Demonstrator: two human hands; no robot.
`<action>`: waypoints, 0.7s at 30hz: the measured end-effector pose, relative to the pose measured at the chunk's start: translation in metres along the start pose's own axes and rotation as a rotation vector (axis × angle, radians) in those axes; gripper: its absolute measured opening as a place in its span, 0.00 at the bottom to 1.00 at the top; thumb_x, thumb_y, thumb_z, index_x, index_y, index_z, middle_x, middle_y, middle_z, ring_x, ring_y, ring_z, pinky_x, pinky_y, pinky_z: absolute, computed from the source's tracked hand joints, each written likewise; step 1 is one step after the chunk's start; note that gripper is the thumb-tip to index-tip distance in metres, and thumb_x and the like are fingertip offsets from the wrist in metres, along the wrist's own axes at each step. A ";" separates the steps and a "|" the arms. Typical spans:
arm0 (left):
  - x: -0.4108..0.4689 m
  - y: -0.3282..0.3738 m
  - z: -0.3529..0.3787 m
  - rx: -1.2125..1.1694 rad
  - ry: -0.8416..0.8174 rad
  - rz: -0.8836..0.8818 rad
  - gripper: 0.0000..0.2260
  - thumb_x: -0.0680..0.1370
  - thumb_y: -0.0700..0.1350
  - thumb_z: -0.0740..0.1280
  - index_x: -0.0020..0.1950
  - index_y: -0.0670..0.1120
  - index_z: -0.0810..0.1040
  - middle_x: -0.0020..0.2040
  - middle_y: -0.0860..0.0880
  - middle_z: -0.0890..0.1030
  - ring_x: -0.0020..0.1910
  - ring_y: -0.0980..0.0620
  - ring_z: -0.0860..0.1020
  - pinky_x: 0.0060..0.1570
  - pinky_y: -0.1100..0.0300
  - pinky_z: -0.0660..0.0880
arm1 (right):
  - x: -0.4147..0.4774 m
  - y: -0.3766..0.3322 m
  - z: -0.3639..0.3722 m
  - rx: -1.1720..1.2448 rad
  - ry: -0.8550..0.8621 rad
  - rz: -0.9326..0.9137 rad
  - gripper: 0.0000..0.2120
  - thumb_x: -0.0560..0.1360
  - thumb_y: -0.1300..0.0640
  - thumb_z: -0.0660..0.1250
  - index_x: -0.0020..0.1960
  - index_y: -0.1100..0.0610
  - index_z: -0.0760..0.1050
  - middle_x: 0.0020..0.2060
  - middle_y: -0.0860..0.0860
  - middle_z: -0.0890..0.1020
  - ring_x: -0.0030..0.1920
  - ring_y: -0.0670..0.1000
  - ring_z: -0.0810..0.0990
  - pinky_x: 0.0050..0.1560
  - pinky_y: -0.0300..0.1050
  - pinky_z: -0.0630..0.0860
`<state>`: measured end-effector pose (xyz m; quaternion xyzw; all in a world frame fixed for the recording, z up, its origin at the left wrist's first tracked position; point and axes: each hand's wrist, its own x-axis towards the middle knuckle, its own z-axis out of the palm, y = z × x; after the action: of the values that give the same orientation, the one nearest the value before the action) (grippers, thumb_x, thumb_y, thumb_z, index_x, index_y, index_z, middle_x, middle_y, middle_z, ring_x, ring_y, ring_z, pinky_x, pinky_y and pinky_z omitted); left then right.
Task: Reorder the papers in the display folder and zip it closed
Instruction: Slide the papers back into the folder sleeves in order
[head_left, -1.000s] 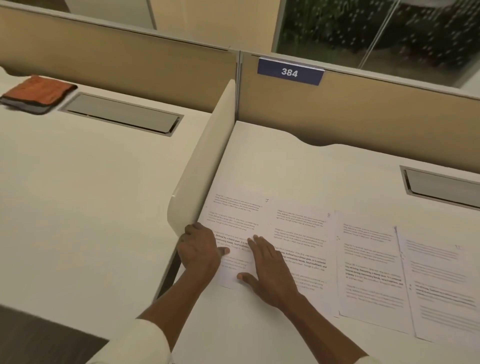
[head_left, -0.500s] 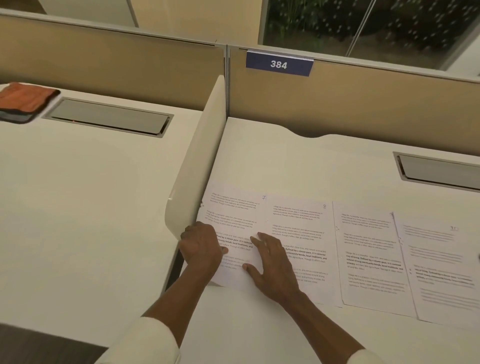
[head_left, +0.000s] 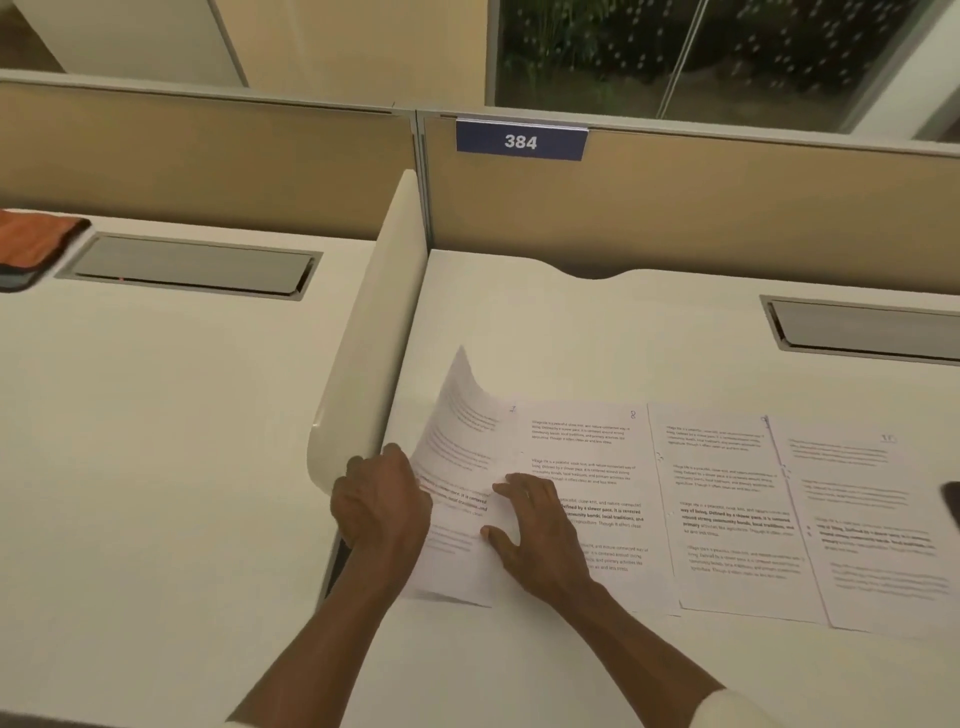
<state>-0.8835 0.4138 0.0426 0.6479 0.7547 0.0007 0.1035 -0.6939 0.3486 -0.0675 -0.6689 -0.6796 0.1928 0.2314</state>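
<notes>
1. The papers (head_left: 727, 509) are lying face up in a row on the desk (head_left: 571, 322), their edges overlapping. Each is carrying a handwritten number in its top corner. We are reading 7 and 8 on the two at the left; the rest are too blurred.
2. The left sheet (head_left: 457, 447) is curling up off the desk along its left side, highest at the far corner.
3. Our left hand (head_left: 382, 506) is gripping that sheet's left edge with the fingers curled round it. The fingertips are hiding under the paper.
4. Our right hand (head_left: 535, 530) is pressing flat where the left sheet overlaps its neighbour, fingers spread and thumb out sideways.
5. We are judging the task to be early. The sheets are out and spread for sorting, while gathering them in order, refilling and zipping are all waiting. The folder is not showing anywhere.
6. A dark thing (head_left: 951, 506) is poking in at the right edge; we cannot tell what it is.
7. Further out, a divider (head_left: 363, 353) is standing just beside the left sheet. A label (head_left: 521, 141) reading 384 is hanging on the back panel, and an orange cloth (head_left: 36, 239) is lying on the next desk.
</notes>
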 end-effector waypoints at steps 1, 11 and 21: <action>-0.003 -0.001 -0.005 -0.074 0.013 -0.003 0.03 0.82 0.46 0.68 0.53 0.47 0.76 0.50 0.46 0.83 0.50 0.45 0.82 0.45 0.56 0.76 | 0.002 0.000 -0.002 0.057 0.013 0.026 0.24 0.76 0.43 0.71 0.68 0.49 0.75 0.66 0.45 0.76 0.68 0.47 0.72 0.59 0.45 0.79; -0.046 -0.024 -0.059 -0.640 0.037 0.024 0.10 0.78 0.52 0.77 0.49 0.50 0.78 0.42 0.51 0.83 0.38 0.47 0.79 0.35 0.55 0.74 | 0.003 -0.034 -0.062 0.836 0.135 0.533 0.31 0.68 0.37 0.81 0.67 0.43 0.75 0.55 0.45 0.85 0.52 0.45 0.86 0.56 0.47 0.83; -0.088 0.026 -0.023 -0.907 -0.313 0.124 0.08 0.75 0.51 0.81 0.48 0.52 0.84 0.43 0.61 0.88 0.40 0.59 0.86 0.44 0.51 0.84 | -0.079 -0.017 -0.143 0.989 0.400 0.737 0.12 0.75 0.62 0.78 0.57 0.55 0.82 0.48 0.50 0.89 0.49 0.53 0.89 0.58 0.59 0.84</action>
<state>-0.8496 0.3351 0.0818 0.5736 0.6135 0.2382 0.4876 -0.6262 0.2621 0.0552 -0.6958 -0.1804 0.4214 0.5529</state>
